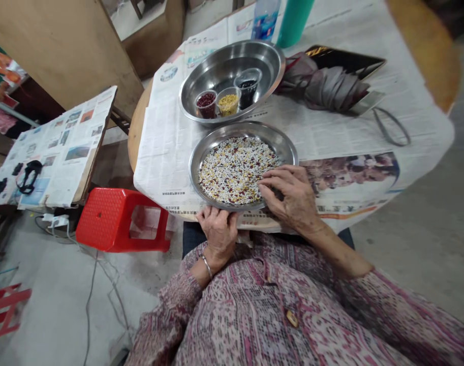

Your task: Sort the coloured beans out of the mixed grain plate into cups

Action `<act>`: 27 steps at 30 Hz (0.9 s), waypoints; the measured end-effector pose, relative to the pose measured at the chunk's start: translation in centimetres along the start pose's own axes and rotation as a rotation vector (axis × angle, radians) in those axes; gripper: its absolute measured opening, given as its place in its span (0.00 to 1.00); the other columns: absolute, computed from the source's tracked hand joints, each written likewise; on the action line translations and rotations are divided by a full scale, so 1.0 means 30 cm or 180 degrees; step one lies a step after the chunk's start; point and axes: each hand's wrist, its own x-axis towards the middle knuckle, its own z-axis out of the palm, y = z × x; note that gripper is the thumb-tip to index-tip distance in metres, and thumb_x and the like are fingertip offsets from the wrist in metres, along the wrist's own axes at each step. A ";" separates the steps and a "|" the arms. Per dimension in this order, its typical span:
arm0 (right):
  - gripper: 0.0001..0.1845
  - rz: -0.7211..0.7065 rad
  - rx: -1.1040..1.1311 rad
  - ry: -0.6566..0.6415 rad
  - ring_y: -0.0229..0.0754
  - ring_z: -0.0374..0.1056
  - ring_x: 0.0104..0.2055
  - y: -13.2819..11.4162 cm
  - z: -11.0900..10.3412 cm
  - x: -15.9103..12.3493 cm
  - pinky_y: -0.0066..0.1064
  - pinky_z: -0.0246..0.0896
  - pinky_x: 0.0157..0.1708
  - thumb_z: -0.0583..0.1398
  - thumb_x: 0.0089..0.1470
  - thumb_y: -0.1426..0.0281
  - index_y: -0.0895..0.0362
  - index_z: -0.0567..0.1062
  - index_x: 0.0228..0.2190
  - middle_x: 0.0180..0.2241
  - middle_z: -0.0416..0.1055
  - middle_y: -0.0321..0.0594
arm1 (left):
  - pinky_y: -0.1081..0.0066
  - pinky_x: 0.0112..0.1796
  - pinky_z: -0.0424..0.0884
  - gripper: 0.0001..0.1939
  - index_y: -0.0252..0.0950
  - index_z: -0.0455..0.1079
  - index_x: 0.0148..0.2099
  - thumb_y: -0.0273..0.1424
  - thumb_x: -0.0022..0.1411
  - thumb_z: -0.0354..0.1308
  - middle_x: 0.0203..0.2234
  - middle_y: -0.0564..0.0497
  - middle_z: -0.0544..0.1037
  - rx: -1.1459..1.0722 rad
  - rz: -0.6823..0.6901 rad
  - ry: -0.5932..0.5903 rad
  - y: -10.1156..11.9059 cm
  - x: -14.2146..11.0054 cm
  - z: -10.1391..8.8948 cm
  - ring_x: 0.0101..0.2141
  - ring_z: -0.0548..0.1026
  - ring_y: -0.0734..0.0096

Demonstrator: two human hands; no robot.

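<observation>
A shallow round metal dish (287, 145) in front of me holds a mix of white grains (235, 168) with yellow, dark red and black beans among them. Over its lower right rim is my right hand (290, 195), its thumb and fingertips drawn close together at the grains. Anything between those fingertips is too small to see. My left hand (218, 231) rests at the table's near edge, just below the dish, with fingers bent loosely over the newspaper and nothing seen in them. Beyond the dish, a larger metal basin (270, 56) contains plastic cups of red beans (206, 104), yellow beans (228, 103) and black beans (248, 91).
Newspaper (159, 152) covers the round table. A folded umbrella (327, 84), a black flat item (349, 61), a bottle (265, 20) and a green cylinder (295, 20) lie or stand behind. To the left are a red stool (105, 218) and another newspaper-covered table (64, 137).
</observation>
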 end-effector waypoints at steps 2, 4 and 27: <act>0.06 -0.0020 -0.0016 0.0006 0.53 0.70 0.49 0.001 0.000 0.002 0.51 0.66 0.53 0.61 0.59 0.69 0.51 0.80 0.33 0.39 0.80 0.42 | 0.62 0.42 0.58 0.06 0.41 0.77 0.34 0.33 0.66 0.65 0.32 0.51 0.80 0.0051 0.0123 0.0103 -0.034 -0.003 -0.013 0.39 0.71 0.61; 0.06 0.0012 -0.0045 0.0003 0.52 0.71 0.49 0.000 0.000 0.005 0.52 0.67 0.52 0.61 0.59 0.69 0.51 0.80 0.32 0.38 0.80 0.41 | 0.62 0.41 0.58 0.07 0.40 0.76 0.34 0.32 0.68 0.63 0.30 0.50 0.79 0.0094 0.0195 0.0259 -0.080 0.002 -0.039 0.36 0.70 0.61; 0.06 0.0054 0.0025 0.0049 0.53 0.71 0.49 -0.009 -0.002 0.004 0.51 0.68 0.51 0.61 0.60 0.68 0.51 0.79 0.32 0.38 0.80 0.42 | 0.70 0.37 0.71 0.06 0.38 0.74 0.35 0.31 0.67 0.62 0.29 0.53 0.78 -0.0953 -0.0354 0.0807 -0.268 0.216 -0.185 0.31 0.74 0.72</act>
